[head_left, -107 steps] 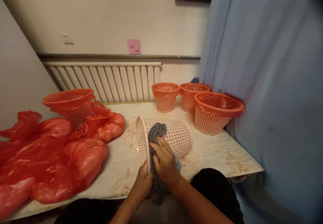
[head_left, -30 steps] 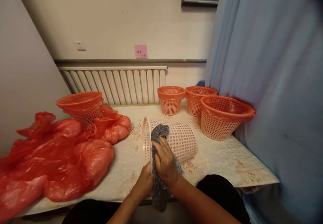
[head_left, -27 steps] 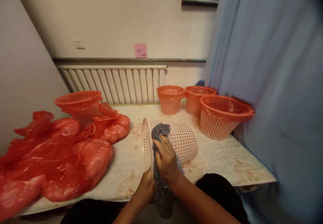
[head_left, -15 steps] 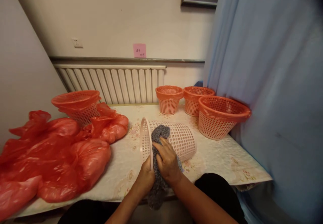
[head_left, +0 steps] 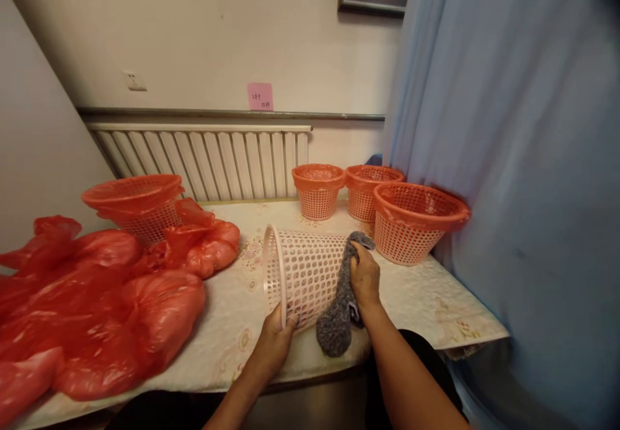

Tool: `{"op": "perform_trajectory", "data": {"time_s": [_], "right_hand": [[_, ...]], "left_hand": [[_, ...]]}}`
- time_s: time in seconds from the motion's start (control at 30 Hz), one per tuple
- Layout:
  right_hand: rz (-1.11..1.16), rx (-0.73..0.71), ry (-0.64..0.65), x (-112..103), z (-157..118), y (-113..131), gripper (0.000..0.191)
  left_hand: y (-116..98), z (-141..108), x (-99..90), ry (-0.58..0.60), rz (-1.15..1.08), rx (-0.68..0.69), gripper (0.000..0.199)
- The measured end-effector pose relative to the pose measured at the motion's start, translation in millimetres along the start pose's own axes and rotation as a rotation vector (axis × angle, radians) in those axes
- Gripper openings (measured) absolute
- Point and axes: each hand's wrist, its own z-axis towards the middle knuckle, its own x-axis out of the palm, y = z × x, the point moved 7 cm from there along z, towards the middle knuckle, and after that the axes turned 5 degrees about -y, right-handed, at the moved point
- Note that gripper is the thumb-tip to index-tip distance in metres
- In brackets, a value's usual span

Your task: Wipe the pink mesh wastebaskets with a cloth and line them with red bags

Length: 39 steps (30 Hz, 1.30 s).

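Note:
A pale pink perforated basket [head_left: 314,268] lies on its side on the table, its open rim facing left. My left hand [head_left: 277,339] grips the lower part of that rim, thumb on the outside wall. At the basket's base end, my right hand [head_left: 364,275] presses a grey cloth [head_left: 335,328] against it. The cloth hangs down in front of the basket, and its upper end sticks out above my fingers. Part of the base is hidden behind cloth and hand.
Three red-lined baskets [head_left: 409,239] stand at the back right, beside a blue curtain [head_left: 484,159]. Another lined basket [head_left: 150,220] and red plastic bags [head_left: 121,307] cover the left of the table [head_left: 227,339]. A radiator [head_left: 213,165] is behind.
My right hand and the cloth have moved right, from near the rim to the base end. My left hand still holds the rim. The view has shifted slightly.

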Motion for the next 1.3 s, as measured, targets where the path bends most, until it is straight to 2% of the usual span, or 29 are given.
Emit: {"op": "perform_trajectory", "data": {"time_s": [0.1, 0.2, 0.27, 0.43, 0.57, 0.77, 1.07, 1.2, 1.3], "right_hand": [[-0.011, 0.151, -0.098, -6, -3, -13, 0.046], [0.035, 0.172, -0.154, -4, -20, 1, 0.046], [0.084, 0.092, -0.119, 2, -35, 23, 0.048], [0.208, -0.217, 0.088, 16, -77, 96, 0.054], [0.26, -0.339, 0.137, 12, -92, 129, 0.055], [0.294, -0.429, 0.167, 8, -88, 144, 0.053], [0.297, -0.359, 0.223, 5, -49, 156, 0.052], [0.287, -0.335, 0.243, 3, -46, 157, 0.049], [0.27, -0.359, 0.24, 0, -51, 156, 0.05]], "left_hand": [[2, 2, -1.8, 0.002, -0.02, -0.016, 0.04], [2, 4, -2.3, 0.024, -0.066, -0.022, 0.041], [0, 5, -1.6, 0.037, -0.093, -0.025, 0.042], [-7, 6, 1.6, 0.045, -0.095, -0.003, 0.038], [-12, 2, 1.7, 0.03, -0.059, 0.038, 0.035], [-11, -6, 2.7, 0.034, -0.009, 0.087, 0.033], [-6, -32, 11.7, 0.098, -0.031, 0.082, 0.024], [-12, -36, 14.7, 0.143, -0.053, 0.073, 0.024], [-22, -29, 14.9, 0.113, -0.099, 0.04, 0.028]]}}
